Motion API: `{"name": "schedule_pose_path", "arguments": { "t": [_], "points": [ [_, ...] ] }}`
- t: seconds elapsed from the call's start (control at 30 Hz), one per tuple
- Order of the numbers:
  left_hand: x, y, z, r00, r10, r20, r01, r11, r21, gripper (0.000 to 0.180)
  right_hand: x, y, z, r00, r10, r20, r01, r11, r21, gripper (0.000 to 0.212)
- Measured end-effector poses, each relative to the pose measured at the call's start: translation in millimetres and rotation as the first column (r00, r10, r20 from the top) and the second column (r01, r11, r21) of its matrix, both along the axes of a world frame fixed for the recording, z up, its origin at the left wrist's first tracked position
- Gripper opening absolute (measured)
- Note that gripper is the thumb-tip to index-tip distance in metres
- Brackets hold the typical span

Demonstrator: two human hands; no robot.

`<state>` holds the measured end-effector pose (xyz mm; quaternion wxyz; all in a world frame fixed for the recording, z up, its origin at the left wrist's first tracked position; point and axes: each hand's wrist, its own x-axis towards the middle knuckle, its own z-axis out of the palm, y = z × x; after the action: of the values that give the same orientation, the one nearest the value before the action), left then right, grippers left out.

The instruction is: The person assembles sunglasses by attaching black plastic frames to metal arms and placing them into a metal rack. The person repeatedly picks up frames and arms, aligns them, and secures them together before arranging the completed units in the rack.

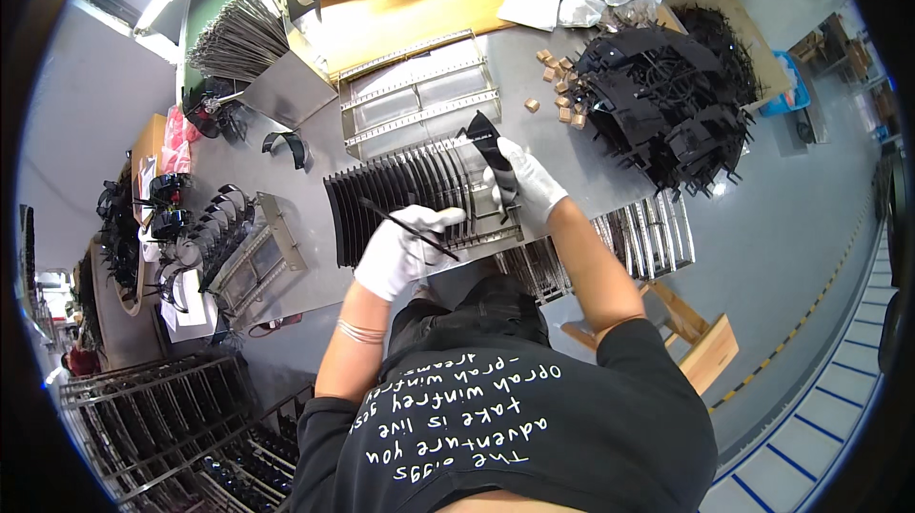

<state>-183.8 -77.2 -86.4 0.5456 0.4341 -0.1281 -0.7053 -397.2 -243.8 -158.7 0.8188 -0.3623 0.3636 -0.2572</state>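
Note:
Both my hands wear white gloves. My left hand (405, 248) is closed around a thin black stick-like piece (434, 242), which slants across its fingers; its exact kind I cannot make out. With my right hand (529, 184) I grip a curved black plastic plate (486, 140) by its side, raised over the right end of a rack. Between and just beyond my hands, a row of several curved black plates (367, 203) stands on edge in that metal rack (500, 239). My left hand is at the row's near side.
Behind the row lies a slotted metal frame (419, 99). A heap of black plastic parts (667, 94) covers the table's right, beside small brown blocks (564, 84). Thin metal rods (238, 37) stand at far left. Another rack of curved parts (224, 237) sits left, and a wooden stool (701, 337) lower right.

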Motion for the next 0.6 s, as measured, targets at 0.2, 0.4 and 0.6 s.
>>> {"name": "schedule_pose_path", "arguments": {
  "t": [0.2,0.4,0.6],
  "points": [
    [172.4,-5.6,90.1,0.834,0.502,-0.231,-0.539,0.645,-0.541,0.013,31.2,5.9,42.3,0.983,0.005,-0.182,-0.019,0.997,-0.077,0.046],
    [27.1,-110.6,159.3,0.265,0.361,0.894,0.776,0.47,-0.42,0.052,35.0,26.7,28.1,0.835,0.139,-0.532,-0.303,0.924,-0.234,0.064],
    [32.1,-39.3,101.0,0.714,-0.423,0.559,0.639,0.72,-0.272,0.044,23.3,25.1,40.9,0.581,0.006,-0.814,-0.604,0.673,-0.426,0.075]
  ]
}}
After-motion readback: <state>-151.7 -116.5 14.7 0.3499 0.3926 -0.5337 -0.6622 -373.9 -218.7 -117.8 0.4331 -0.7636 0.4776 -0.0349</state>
